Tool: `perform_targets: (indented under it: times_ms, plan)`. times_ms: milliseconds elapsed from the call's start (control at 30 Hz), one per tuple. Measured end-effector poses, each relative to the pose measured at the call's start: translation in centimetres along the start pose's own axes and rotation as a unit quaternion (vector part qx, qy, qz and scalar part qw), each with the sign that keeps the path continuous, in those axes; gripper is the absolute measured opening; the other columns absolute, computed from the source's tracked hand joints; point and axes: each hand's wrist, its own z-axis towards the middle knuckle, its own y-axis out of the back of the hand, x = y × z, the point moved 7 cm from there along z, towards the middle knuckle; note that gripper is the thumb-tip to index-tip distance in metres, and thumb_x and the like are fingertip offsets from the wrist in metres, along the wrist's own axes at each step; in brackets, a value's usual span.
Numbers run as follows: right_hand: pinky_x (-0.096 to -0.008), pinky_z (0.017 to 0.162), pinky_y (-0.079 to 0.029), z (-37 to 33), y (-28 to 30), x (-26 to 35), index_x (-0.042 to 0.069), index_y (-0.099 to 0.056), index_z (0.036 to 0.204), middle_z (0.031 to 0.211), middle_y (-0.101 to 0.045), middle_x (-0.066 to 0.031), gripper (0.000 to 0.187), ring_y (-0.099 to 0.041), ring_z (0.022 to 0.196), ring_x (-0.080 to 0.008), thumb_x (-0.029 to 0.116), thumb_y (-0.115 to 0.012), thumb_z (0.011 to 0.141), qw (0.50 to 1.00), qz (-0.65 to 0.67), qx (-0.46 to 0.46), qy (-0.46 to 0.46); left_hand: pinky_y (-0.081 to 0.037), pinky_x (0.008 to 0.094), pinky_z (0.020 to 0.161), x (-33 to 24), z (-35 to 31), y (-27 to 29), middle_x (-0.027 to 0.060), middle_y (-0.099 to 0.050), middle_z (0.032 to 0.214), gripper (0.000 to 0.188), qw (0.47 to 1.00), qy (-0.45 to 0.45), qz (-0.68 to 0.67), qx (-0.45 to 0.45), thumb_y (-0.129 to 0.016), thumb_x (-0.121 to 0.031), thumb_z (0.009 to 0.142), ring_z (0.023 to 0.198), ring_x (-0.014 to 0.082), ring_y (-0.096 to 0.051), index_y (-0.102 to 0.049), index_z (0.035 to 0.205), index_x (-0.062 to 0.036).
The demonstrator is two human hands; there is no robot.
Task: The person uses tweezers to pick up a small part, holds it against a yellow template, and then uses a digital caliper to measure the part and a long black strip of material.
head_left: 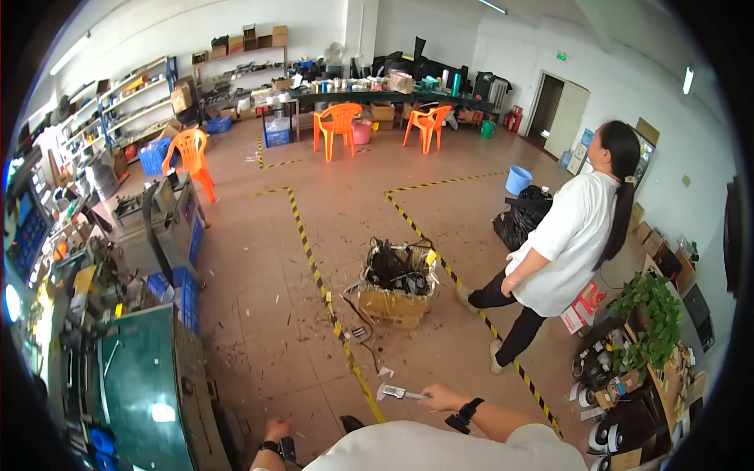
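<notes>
My right hand (443,397) is closed around the end of a digital caliper (399,392), whose jaws point left over the floor. It is held in front of my body, low in the head view. My left hand (278,430) hangs low at my left side, near the green-topped workbench, and touches nothing that I can see. Its fingers are too small and foreshortened to make out. Ahead on the floor stands a worn cardboard box (395,302) filled with dark scraps and cables. A cord and small bits lie beside it.
A person (567,228) in a white top walks at the right, near a black bag (525,216) and a blue bucket (518,180). Yellow-black floor tape (314,271) runs ahead. The green workbench (140,385) stands left; orange chairs (338,125) stand farther off. A leafy plant (648,322) is right.
</notes>
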Motion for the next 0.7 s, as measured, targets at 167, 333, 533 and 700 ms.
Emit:
perform_targets:
  times_ms: [167, 333, 533, 700]
  plan:
    - [-0.042, 0.065, -0.048, 12.0, 3.2, 5.3, 0.004, -0.072, 0.099, 0.077, -0.068, -0.0166, 0.031, -0.065, 0.072, -0.0308, 0.032, -0.065, 0.09, 0.998, 0.048, 0.031, 0.017, -0.057, 0.0321, 0.077, -15.9, 4.6, 7.3, 0.0141, -0.073, 0.101, 0.039, 0.976, -0.17, -0.136, 0.028, -0.073, -0.026, 0.089, 0.088, 0.0201, -0.071, -0.068, 0.113, 0.0048]
    - [-0.0451, 0.068, -0.047, 25.7, 2.4, 11.7, 0.002, -0.071, 0.1, 0.08, -0.067, -0.0174, 0.033, -0.064, 0.075, -0.034, 0.033, -0.063, 0.091, 0.984, 0.04, 0.161, 0.073, -0.055, 0.0303, 0.085, -23.9, 7.0, 7.5, 0.0152, -0.071, 0.109, 0.057, 0.95, -0.203, -0.2, 0.131, -0.082, -0.026, 0.082, 0.1, 0.0201, -0.069, -0.061, 0.124, 0.0066]
    - [-0.0452, 0.07, -0.048, 43.8, 1.5, 19.8, -0.001, -0.069, 0.1, 0.082, -0.068, -0.0187, 0.032, -0.065, 0.078, -0.0365, 0.03, -0.063, 0.09, 0.95, 0.024, 0.249, 0.189, -0.057, 0.0317, 0.08, -26.6, 17.0, 10.1, 0.0127, -0.072, 0.103, 0.047, 0.938, -0.171, -0.233, 0.193, -0.079, -0.017, 0.083, 0.089, 0.0216, -0.07, -0.063, 0.12, 0.0068]
    - [-0.0467, 0.074, -0.05, 57.3, 3.1, 30.1, -0.002, -0.068, 0.098, 0.087, -0.068, -0.0218, 0.032, -0.065, 0.084, -0.04, 0.026, -0.064, 0.083, 0.904, -0.007, 0.246, 0.351, -0.052, 0.0345, 0.062, -34.6, 20.3, 23.9, 0.013, -0.07, 0.082, 0.026, 0.959, -0.17, -0.223, 0.032, -0.074, -0.019, 0.088, 0.064, 0.022, -0.061, -0.072, 0.106, 0.0005]
